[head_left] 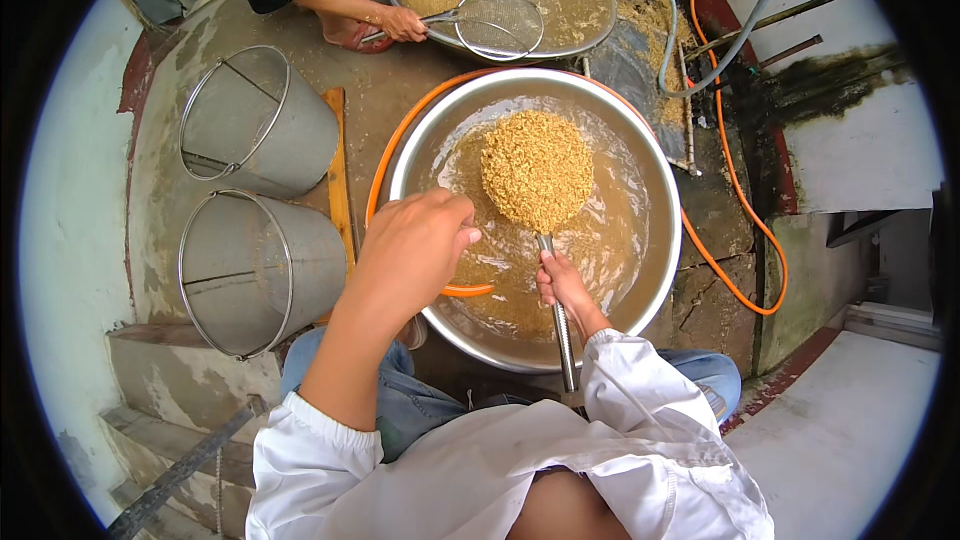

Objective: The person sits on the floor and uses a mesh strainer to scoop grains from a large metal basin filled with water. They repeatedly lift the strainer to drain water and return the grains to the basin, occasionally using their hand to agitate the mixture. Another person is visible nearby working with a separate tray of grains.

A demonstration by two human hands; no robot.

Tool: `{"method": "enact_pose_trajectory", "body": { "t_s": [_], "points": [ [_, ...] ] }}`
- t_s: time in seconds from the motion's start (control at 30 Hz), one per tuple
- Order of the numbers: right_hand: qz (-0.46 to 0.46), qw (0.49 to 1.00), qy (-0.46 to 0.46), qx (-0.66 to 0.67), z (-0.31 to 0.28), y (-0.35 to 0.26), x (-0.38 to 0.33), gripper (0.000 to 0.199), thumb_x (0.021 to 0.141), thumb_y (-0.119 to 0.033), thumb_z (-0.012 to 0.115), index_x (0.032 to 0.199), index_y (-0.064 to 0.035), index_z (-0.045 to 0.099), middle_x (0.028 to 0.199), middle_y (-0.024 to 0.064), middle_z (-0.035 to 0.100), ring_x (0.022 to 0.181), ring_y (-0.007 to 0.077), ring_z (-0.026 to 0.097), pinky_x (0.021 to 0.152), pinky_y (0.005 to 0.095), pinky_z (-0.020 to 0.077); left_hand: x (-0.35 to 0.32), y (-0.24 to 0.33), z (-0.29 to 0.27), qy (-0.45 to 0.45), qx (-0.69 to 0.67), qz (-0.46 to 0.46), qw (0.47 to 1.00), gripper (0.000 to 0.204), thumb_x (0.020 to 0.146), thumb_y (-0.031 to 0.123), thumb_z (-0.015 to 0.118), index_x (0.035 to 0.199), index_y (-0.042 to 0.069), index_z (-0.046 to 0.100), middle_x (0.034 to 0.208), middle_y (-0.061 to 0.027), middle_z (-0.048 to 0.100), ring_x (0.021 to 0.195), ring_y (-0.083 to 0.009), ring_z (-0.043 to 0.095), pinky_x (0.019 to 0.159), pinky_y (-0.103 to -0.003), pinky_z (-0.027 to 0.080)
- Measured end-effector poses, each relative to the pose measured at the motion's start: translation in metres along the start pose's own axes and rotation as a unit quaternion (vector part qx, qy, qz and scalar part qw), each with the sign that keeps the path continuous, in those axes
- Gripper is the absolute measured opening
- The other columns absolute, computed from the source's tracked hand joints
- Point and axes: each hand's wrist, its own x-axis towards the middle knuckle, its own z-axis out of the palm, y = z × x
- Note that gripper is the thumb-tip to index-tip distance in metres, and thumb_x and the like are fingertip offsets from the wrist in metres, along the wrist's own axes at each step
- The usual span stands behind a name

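My right hand (564,285) is wrapped round the metal handle of a strainer (555,325). Its round bowl holds a heaped mound of golden grain (537,170) above the murky water in a large metal basin (655,270). My left hand (425,235) hovers over the basin's left side, back up and fingers curled. Whatever those fingers may hold is hidden beneath them. Just below this hand, the end of an orange hose (468,290) reaches over the rim into the basin.
Two grey metal buckets (300,145) lie tipped at the left, beside a wooden strip (340,190). At the far side, another person's hand (403,23) grips an empty mesh strainer (500,22) over a second basin (605,15). Grey hose (745,50) crosses the right side.
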Motion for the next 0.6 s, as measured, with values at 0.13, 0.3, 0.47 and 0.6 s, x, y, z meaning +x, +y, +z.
{"method": "enact_pose_trajectory", "body": {
  "t_s": [0.13,0.3,0.47,0.6],
  "points": [
    [-0.008,1.0,0.004,0.007,0.008,-0.005,-0.017,0.017,0.096,-0.031,0.045,0.089,-0.0154,0.042,0.059,-0.0032,0.039,0.041,0.0056,0.032,0.033,0.0213,0.0278,0.0,-0.004,0.002,0.014,-0.01,0.015,1.0,0.011,0.082,0.014,0.059,0.08,0.003,0.057,0.077,-0.0119,0.058,0.077,-0.0336,0.057,0.066,-0.043,0.042],
    [-0.03,0.999,0.01,0.013,0.021,-0.006,-0.03,0.02,0.097,-0.031,0.043,0.091,-0.0119,0.042,0.06,-0.0028,0.037,0.041,0.0056,0.031,0.033,0.0203,0.027,0.002,-0.014,0.0,0.028,-0.006,0.028,0.999,0.009,0.083,0.013,0.057,0.082,0.004,0.057,0.079,-0.0118,0.058,0.078,-0.034,0.057,0.066,-0.043,0.042],
    [-0.048,0.999,0.02,-0.001,0.025,-0.009,-0.035,0.019,0.096,-0.03,0.045,0.09,-0.013,0.041,0.06,-0.002,0.04,0.04,0.0069,0.033,0.033,0.0217,0.0278,0.003,-0.023,-0.007,0.055,-0.009,0.036,0.998,0.005,0.083,0.008,0.054,0.086,0.006,0.057,0.081,-0.0115,0.056,0.078,-0.0339,0.057,0.067,-0.043,0.042],
    [-0.054,0.998,0.032,0.004,0.031,-0.012,-0.039,0.02,0.096,-0.031,0.045,0.09,-0.0128,0.041,0.059,-0.002,0.039,0.04,0.0068,0.034,0.033,0.0215,0.0281,0.001,-0.028,-0.007,0.095,-0.018,0.056,0.994,0.019,0.08,-0.001,0.051,0.095,0.006,0.061,0.09,-0.0109,0.059,0.086,-0.0323,0.058,0.073,-0.042,0.045]
  ]
}}
